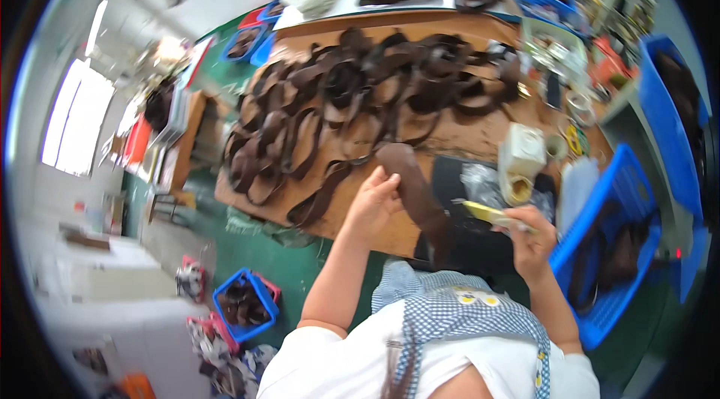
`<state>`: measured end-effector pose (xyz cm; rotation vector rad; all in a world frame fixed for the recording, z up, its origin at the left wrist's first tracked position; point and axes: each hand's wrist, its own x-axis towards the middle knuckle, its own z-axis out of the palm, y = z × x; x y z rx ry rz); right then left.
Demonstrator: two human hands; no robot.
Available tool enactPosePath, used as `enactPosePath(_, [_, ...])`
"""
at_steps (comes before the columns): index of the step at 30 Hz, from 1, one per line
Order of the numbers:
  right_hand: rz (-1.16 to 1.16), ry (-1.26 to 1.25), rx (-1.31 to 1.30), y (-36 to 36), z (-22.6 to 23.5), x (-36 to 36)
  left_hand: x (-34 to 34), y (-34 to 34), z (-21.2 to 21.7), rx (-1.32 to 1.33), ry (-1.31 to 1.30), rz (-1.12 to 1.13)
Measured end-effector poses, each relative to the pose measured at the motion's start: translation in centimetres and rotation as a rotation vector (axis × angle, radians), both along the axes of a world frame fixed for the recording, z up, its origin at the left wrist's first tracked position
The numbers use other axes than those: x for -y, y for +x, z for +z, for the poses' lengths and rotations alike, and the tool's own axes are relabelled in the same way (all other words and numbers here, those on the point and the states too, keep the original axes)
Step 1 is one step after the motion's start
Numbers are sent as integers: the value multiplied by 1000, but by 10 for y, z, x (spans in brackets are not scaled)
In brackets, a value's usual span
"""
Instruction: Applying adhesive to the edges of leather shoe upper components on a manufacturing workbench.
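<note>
Between the thumb and fingers of my left hand (375, 204) is a wide dark brown strip (417, 193). Its upper end stands rounded above my fingers, and the rest hangs down toward my apron, slightly blurred. My right hand (531, 240) is closed on a slim yellow tool (486, 213), whose tip points left toward the strip without touching it. The tool's exact kind is too small to tell. Beyond my hands, a big tangle of looped brown strips (360, 88) covers much of the brown worktable (405, 232).
A black mat (450, 178) carries clear plastic film (480, 178) and a cream sewing-machine-like part (523, 155). Blue crates (600, 249) with brown pieces crowd the right side. Another blue basket (246, 301) stands on the green floor at lower left. Yellow-handled scissors (576, 140) lie on the right.
</note>
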<state>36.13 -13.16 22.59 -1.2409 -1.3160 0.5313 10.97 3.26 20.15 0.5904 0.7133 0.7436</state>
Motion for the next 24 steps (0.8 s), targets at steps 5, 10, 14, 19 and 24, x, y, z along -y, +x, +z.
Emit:
enactPosePath(5, [-60, -95, -236, -3, -17, -4, 2, -53, -28, 23, 25, 127])
enactPosePath(10, [1, -172, -315, -13, -32, -20, 2, -115, -47, 31, 36, 474])
enactPosePath(14, [16, -196, -271, -19, -34, -35, -11, -145, -45, 139, 93, 600])
enactPosePath(19, [32, -196, -225, -22, -32, -44, -70, -173, -73, 181, 392, 845])
enactPosePath(24, [10, -199, -200, -26, -20, -44, -137, -222, -167, 374, 271, 1097])
